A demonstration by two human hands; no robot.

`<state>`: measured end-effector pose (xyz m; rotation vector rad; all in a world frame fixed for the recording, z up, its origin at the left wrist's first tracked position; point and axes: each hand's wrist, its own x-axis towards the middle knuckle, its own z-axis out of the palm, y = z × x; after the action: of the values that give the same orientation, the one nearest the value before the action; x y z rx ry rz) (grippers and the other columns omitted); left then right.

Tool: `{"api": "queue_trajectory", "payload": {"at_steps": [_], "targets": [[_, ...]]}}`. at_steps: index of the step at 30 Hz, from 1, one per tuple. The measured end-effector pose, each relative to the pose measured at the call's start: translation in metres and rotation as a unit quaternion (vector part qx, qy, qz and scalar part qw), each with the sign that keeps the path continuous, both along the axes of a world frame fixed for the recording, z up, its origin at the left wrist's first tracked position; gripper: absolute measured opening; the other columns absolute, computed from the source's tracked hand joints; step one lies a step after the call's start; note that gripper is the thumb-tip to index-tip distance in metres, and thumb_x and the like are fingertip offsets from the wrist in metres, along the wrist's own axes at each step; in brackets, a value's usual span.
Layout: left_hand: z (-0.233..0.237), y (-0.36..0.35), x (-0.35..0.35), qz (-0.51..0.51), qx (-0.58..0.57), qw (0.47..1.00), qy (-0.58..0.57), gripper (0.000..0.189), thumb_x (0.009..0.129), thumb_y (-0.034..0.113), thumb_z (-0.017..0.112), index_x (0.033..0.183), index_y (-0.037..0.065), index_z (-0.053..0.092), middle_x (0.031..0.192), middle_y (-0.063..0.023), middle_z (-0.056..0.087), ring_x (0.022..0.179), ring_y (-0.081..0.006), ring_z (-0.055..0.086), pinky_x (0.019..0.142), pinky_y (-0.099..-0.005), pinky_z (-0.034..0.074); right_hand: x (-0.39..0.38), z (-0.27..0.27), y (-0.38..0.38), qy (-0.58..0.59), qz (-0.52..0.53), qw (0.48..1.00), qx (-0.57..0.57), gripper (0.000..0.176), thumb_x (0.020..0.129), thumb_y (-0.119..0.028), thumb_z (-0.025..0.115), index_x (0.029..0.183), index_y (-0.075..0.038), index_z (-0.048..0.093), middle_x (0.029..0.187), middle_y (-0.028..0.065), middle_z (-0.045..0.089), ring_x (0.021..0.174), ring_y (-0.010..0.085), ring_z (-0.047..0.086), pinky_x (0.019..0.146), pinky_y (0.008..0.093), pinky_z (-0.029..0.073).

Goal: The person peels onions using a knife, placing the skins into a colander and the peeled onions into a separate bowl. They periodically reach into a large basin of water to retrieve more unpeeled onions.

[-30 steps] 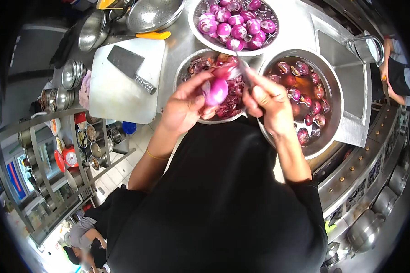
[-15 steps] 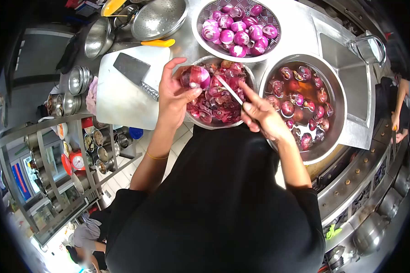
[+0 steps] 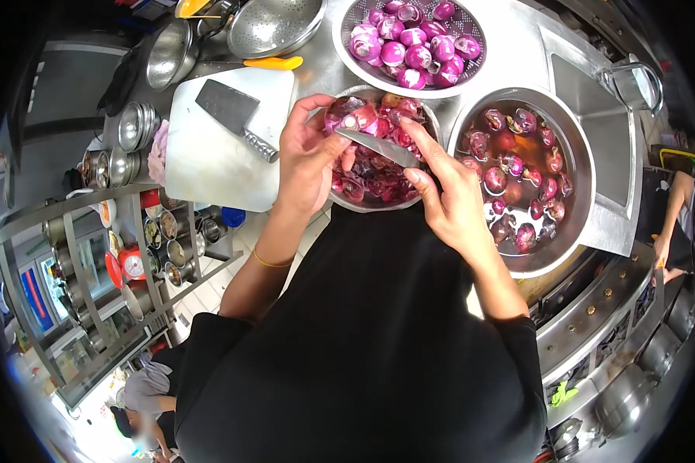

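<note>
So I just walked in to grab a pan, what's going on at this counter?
A person is peeling red onions. Their left hand grips a red onion over a metal bowl of peels, and the right hand holds a small knife with its blade laid against that onion. The colander behind holds peeled onions; unpeeled onions soak in a bowl of water on the right. A cleaver lies on the white cutting board.

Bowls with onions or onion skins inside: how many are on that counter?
3: a perforated bowl of peeled onions at the top, a bowl of skins just below it, and a water-filled bowl of unpeeled onions on the right. None seems hidden.
</note>
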<state>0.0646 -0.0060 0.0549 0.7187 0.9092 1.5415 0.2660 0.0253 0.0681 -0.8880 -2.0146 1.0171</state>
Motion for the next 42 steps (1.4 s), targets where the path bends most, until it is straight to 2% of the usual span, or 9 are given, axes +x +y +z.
{"api": "queue_trajectory", "payload": {"at_steps": [16, 21, 28, 30, 31, 32, 35, 40, 42], "targets": [[0.012, -0.004, 0.012, -0.005, -0.05, 0.999, 0.014, 0.04, 0.083, -0.001, 0.065, 0.116, 0.001, 0.043, 0.101, -0.0147, 0.058, 0.068, -0.0128, 0.057, 0.049, -0.0234, 0.046, -0.002, -0.002, -0.003, 0.036, -0.029, 0.998, 0.034, 0.045, 0.087, -0.006, 0.056, 0.131, -0.014, 0.051, 0.11, 0.0162, 0.064, 0.09, 0.0335, 0.065, 0.072, 0.0374, 0.053], [0.012, -0.002, 0.015, 0.0, -0.038, 0.999, 0.014, 0.041, 0.082, -0.001, 0.066, 0.116, 0.001, 0.043, 0.101, -0.014, 0.059, 0.071, -0.0125, 0.057, 0.049, -0.0234, 0.046, -0.005, -0.005, -0.003, 0.022, -0.02, 1.0, 0.006, 0.051, 0.085, -0.004, 0.057, 0.132, -0.021, 0.051, 0.071, 0.0105, 0.055, 0.059, 0.028, 0.057, 0.056, 0.0388, 0.047], [0.018, -0.002, 0.012, -0.034, -0.044, 0.998, 0.033, 0.041, 0.082, 0.001, 0.066, 0.119, -0.001, 0.047, 0.104, -0.0118, 0.059, 0.083, -0.0119, 0.058, 0.061, -0.0248, 0.05, 0.001, -0.003, 0.001, 0.034, -0.02, 0.999, -0.016, 0.046, 0.084, 0.002, 0.055, 0.125, -0.017, 0.059, 0.07, 0.0105, 0.055, 0.057, 0.0248, 0.054, 0.056, 0.0353, 0.046], [0.022, -0.002, 0.012, -0.053, -0.047, 0.997, 0.041, 0.041, 0.084, 0.003, 0.063, 0.121, 0.0, 0.048, 0.107, -0.0115, 0.059, 0.093, -0.0134, 0.058, 0.072, -0.0275, 0.049, 0.002, -0.005, 0.007, 0.114, -0.034, 0.993, -0.021, 0.043, 0.085, 0.003, 0.054, 0.124, -0.012, 0.06, 0.081, 0.0126, 0.062, 0.061, 0.0238, 0.056, 0.062, 0.0339, 0.048], [0.024, -0.001, 0.012, -0.051, -0.046, 0.997, 0.041, 0.041, 0.084, 0.003, 0.063, 0.121, 0.0, 0.048, 0.107, -0.0115, 0.059, 0.093, -0.0134, 0.058, 0.072, -0.0275, 0.049, 0.005, -0.001, 0.01, 0.135, -0.029, 0.99, -0.035, 0.037, 0.088, 0.001, 0.051, 0.124, -0.008, 0.059, 0.101, 0.0151, 0.066, 0.078, 0.0238, 0.064, 0.075, 0.0316, 0.05], [0.026, 0.001, 0.011, -0.067, -0.057, 0.996, -0.004, 0.041, 0.084, 0.004, 0.062, 0.122, 0.0, 0.047, 0.109, -0.0119, 0.059, 0.095, -0.0143, 0.058, 0.074, -0.0286, 0.049, 0.005, -0.002, 0.01, 0.135, -0.028, 0.99, -0.034, 0.037, 0.088, 0.001, 0.051, 0.124, -0.008, 0.059, 0.101, 0.0151, 0.066, 0.078, 0.0238, 0.064, 0.075, 0.0316, 0.05], [0.02, -0.001, 0.006, -0.09, -0.05, 0.994, -0.031, 0.045, 0.086, 0.006, 0.057, 0.127, 0.0, 0.041, 0.11, -0.0133, 0.059, 0.098, -0.0181, 0.059, 0.076, -0.0316, 0.049, 0.008, 0.001, 0.009, 0.154, -0.043, 0.981, -0.11, 0.031, 0.094, -0.004, 0.047, 0.123, -0.003, 0.057, 0.121, 0.0137, 0.062, 0.115, 0.0242, 0.057, 0.098, 0.0323, 0.042], [0.011, -0.005, -0.001, -0.095, -0.054, 0.993, -0.039, 0.041, 0.087, 0.005, 0.058, 0.124, 0.005, 0.042, 0.106, -0.01, 0.058, 0.091, -0.0149, 0.058, 0.072, -0.0299, 0.049, 0.007, -0.01, 0.006, 0.199, -0.064, 0.965, -0.16, 0.031, 0.094, -0.005, 0.048, 0.123, 0.001, 0.057, 0.124, 0.0139, 0.06, 0.12, 0.0236, 0.053, 0.102, 0.0331, 0.038], [0.009, -0.006, -0.004, -0.1, -0.046, 0.994, -0.018, 0.042, 0.088, 0.011, 0.052, 0.127, 0.001, 0.038, 0.109, -0.0151, 0.059, 0.092, -0.0205, 0.06, 0.072, -0.033, 0.048, 0.008, -0.014, 0.002, 0.186, -0.077, 0.965, -0.17, 0.032, 0.093, -0.005, 0.048, 0.124, 0.001, 0.056, 0.125, 0.0151, 0.059, 0.12, 0.0248, 0.053, 0.102, 0.0335, 0.038]]}}
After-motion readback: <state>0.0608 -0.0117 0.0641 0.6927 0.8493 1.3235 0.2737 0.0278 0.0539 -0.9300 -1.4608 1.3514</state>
